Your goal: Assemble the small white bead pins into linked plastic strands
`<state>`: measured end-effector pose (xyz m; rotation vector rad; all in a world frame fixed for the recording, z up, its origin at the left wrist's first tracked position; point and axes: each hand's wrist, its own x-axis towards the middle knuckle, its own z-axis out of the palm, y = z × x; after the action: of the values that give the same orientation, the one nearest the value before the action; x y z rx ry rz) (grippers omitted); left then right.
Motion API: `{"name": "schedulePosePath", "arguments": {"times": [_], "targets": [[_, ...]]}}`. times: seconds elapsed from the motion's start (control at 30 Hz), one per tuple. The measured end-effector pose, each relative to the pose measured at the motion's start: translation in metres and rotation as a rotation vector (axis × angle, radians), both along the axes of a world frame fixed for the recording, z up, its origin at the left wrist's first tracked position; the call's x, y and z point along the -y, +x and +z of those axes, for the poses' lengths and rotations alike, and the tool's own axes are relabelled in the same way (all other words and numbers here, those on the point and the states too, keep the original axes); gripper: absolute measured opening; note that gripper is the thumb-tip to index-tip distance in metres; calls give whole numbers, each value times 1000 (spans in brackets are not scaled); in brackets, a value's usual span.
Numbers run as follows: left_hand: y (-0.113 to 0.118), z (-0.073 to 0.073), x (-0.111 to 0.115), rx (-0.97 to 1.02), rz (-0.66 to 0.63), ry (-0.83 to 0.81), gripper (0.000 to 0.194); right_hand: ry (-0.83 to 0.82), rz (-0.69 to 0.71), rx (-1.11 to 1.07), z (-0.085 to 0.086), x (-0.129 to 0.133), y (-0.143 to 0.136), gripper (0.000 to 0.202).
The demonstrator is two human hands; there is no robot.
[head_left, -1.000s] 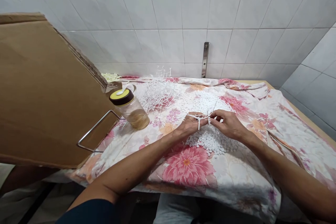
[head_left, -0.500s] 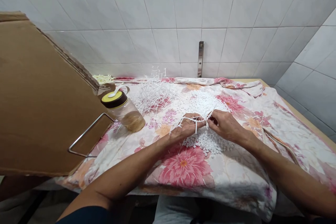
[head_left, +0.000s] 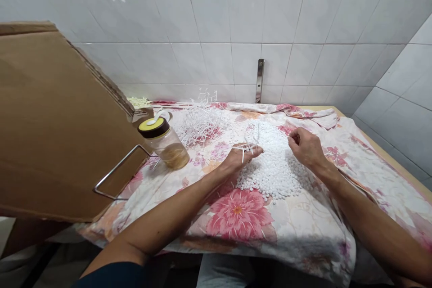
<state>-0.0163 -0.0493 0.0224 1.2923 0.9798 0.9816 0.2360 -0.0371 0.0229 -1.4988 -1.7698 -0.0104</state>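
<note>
My left hand (head_left: 240,158) is closed on a thin, branched white plastic sprue (head_left: 247,148), held over the left side of a pile of small white round pieces (head_left: 274,175). Some of the sprue's prongs stick up past the thumb and look blurred. To the right of the pile, my right hand (head_left: 307,147) hovers above the cloth with its fingers curled and the thumb pressed to them. Whatever may be between those fingertips is hidden. The two hands are apart.
Behind my left hand lies a tangled heap of white sprues (head_left: 204,126). A yellow-lidded jar (head_left: 173,150) with brown contents stands left, beside a bent metal rod (head_left: 114,166) and a large cardboard box (head_left: 60,130). Floral cloth (head_left: 236,213) covers the table; a tiled wall (head_left: 209,13) rises behind.
My right hand has drawn away from the sprue and my left hand, moving right and slightly up. The sprue stays in my left hand. The view has tilted up slightly.
</note>
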Motion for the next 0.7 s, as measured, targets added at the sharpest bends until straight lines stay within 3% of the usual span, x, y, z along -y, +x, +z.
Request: {"name": "schedulePosePath", "arguments": {"times": [0.17,0.3,0.4,0.7], "targets": [[0,-7,-11,183,32,-155,44,-158,157,-171,1,10,-16,13],[0,-9,-12,191,8,-133,44,-449,378,-443,2,28,-43,34],[0,-10,-10,172,-58,-62,43,-568,494,-559,0,36,-56,38],[3,-14,-2,172,-114,10,40,-666,514,-807,-3,37,-64,41]]}}
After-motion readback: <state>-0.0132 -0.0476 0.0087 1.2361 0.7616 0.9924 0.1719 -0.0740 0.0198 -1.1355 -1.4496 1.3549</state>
